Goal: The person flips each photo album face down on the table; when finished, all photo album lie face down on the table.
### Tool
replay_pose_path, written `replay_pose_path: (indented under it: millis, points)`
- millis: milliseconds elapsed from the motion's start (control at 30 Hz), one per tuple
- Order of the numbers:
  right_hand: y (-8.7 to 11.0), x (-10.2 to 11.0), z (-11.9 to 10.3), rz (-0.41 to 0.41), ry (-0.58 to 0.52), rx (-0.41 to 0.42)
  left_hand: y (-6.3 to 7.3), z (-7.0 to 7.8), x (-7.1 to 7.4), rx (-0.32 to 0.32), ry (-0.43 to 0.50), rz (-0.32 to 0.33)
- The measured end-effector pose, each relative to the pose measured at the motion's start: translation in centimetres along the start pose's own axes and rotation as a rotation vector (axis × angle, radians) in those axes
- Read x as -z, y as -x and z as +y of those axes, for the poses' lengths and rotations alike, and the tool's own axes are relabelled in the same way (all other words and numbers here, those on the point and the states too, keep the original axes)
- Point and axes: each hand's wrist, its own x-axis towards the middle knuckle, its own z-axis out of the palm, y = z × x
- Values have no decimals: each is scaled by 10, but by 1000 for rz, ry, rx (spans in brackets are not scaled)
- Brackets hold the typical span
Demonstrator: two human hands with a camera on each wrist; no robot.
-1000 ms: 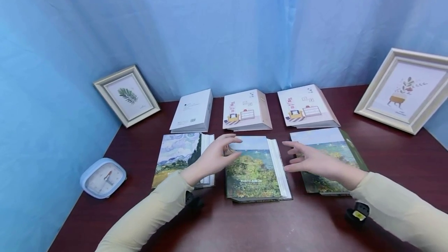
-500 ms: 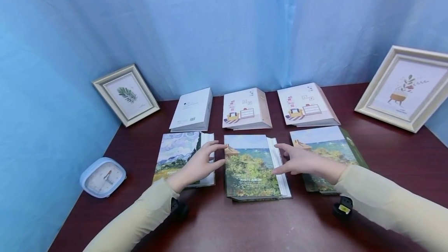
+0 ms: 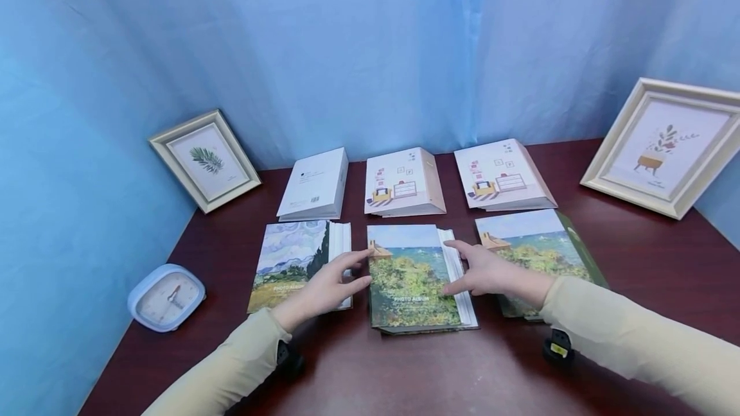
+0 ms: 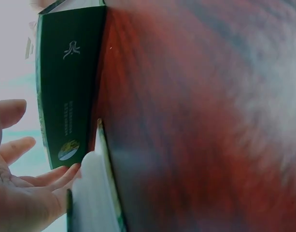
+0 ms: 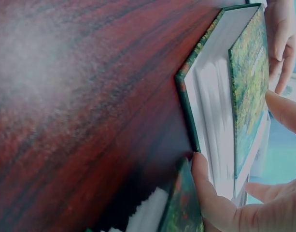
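Observation:
A photo album (image 3: 407, 275) with a seaside garden painting lies in the middle of the front row, its white pages showing along the right side. My left hand (image 3: 324, 291) reaches to its left edge, fingers extended; in the left wrist view the lower fingertips are at the green spine (image 4: 70, 92), and the thumb stands off it. My right hand (image 3: 491, 268) is at the album's right side, thumb by the front cover. In the right wrist view one finger (image 5: 201, 169) touches the back cover's edge, and the album's pages (image 5: 213, 101) lie between thumb and finger.
Beside it lie a landscape-cover album (image 3: 286, 255) at left and a matching garden album (image 3: 540, 242) at right. Behind are a white album (image 3: 312, 182) and two room-drawing albums (image 3: 399, 178). A clock (image 3: 167, 297) and picture frames (image 3: 208, 159) stand at the sides.
Both hands have come down from above the albums to either side of the middle one. The left moved left and lower; the right moved left onto its page edge.

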Motion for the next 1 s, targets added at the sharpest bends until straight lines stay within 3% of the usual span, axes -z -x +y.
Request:
replay_pose_path:
  millis: [200, 633, 1000]
  points:
    - [0, -9, 0, 92, 208, 69, 0, -3, -5, -12, 18, -49]
    - [-2, -23, -2, 115, 192, 39, -1, 3, -8, 50, -48, -66]
    - [-5, -26, -11, 124, 227, 29, 2, 5, -6, 67, -56, 2]
